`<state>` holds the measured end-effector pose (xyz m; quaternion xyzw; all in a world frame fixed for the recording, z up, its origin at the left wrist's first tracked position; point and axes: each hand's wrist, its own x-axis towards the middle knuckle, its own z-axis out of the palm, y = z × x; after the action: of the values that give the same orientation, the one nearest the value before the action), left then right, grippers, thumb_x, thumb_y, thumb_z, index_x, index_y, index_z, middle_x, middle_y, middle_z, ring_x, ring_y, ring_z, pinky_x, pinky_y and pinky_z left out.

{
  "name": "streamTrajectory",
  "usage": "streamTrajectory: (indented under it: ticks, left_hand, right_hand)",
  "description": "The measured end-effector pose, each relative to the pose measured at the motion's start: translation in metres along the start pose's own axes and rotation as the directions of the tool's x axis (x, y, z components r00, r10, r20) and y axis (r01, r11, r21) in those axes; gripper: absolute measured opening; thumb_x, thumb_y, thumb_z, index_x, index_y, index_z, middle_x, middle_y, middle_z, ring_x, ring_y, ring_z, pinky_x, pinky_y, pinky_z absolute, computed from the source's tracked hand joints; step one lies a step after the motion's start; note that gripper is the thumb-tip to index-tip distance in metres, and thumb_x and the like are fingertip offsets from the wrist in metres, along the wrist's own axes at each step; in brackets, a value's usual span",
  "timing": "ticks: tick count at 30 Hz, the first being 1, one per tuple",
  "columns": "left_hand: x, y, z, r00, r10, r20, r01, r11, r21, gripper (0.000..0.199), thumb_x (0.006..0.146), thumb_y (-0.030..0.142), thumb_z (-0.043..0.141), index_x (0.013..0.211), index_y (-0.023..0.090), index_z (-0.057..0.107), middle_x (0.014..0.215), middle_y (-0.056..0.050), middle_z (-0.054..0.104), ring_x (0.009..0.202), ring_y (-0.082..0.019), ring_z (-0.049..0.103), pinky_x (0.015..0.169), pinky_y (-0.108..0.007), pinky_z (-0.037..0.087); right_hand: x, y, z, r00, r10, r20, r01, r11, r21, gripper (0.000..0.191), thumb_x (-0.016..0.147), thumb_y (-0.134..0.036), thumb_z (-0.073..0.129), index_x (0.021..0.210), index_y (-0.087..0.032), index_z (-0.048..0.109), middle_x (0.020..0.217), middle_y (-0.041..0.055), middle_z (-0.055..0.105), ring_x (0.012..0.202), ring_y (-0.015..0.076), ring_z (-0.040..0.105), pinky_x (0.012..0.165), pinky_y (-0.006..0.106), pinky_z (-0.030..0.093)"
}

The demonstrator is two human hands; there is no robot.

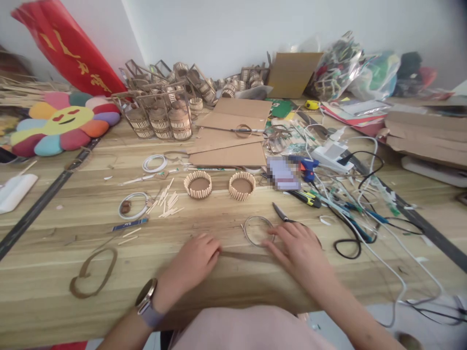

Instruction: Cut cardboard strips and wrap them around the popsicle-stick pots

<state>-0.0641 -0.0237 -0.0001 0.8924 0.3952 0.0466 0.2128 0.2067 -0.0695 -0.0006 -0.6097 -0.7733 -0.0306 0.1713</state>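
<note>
My left hand [193, 262], a watch on its wrist, is closed with the fingertips at one end of a thin brown strip [244, 255]. The strip runs across the tabletop toward my right hand [297, 248]. That hand lies over the handles of black scissors [279, 212], fingers apart, its fingertips beside a thin wire ring [250, 233]. Beyond the hands stand two small round baskets walled with short wooden sticks, a left basket [198, 185] and a right basket [242, 186]. Loose sticks [168, 204] lie to their left.
A curled brown strip [85, 287] lies at front left, with white coils [154, 164] farther back. Cardboard [229, 116] lies behind the baskets. A phone [284, 174], a cutter knife [306, 198], a blue glue gun [309, 167] and tangled cables [346, 243] crowd the right. Finished basket frames [160, 116] stand behind.
</note>
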Motion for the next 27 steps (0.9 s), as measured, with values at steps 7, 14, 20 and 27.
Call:
streamTrajectory:
  ticks: [7,14,20,27]
  left_hand:
    - [0.0,0.013,0.016,0.986,0.035,-0.165,-0.002,0.98,0.197,0.015,0.089,0.005,0.054,0.084,0.017,0.06,0.094,-0.006,0.059,0.092,-0.024,0.055,0.081,-0.041,0.053]
    - [0.006,0.019,0.024,0.89,-0.064,-0.452,0.055,0.998,-0.033,0.024,0.096,0.01,0.046,0.115,0.02,0.055,0.096,-0.005,0.066,0.088,-0.02,0.065,0.077,-0.034,0.055]
    - [0.011,0.021,0.018,0.897,-0.059,-0.438,0.019,0.995,-0.093,0.018,0.099,0.016,0.045,0.092,0.02,0.06,0.087,-0.003,0.066,0.079,-0.017,0.064,0.07,-0.03,0.052]
    - [0.005,0.034,0.009,0.89,-0.019,-0.455,-0.043,0.991,-0.126,0.02,0.097,0.014,0.046,0.082,0.019,0.058,0.078,-0.003,0.062,0.073,-0.018,0.06,0.065,-0.029,0.049]
  right_hand:
    - [0.024,-0.032,0.041,0.999,-0.005,0.053,0.003,0.999,0.052,0.014,0.091,-0.024,0.058,0.078,-0.021,0.059,0.078,0.0034,0.065,0.078,0.0222,0.061,0.069,0.033,0.037]
    - [0.021,-0.038,0.024,0.988,-0.151,0.036,0.142,0.974,0.179,0.016,0.096,-0.017,0.049,0.081,-0.021,0.056,0.074,0.0014,0.068,0.072,0.018,0.063,0.075,0.032,0.04]
    - [0.023,-0.044,0.02,0.976,-0.216,-0.006,0.213,0.959,0.188,0.021,0.099,-0.018,0.045,0.081,-0.02,0.056,0.075,0.0015,0.067,0.072,0.0174,0.061,0.082,0.034,0.042]
    - [0.026,-0.041,0.013,0.975,-0.214,-0.053,0.221,0.954,0.205,0.016,0.1,-0.017,0.045,0.098,-0.021,0.06,0.08,0.0027,0.068,0.075,0.0192,0.063,0.074,0.033,0.047]
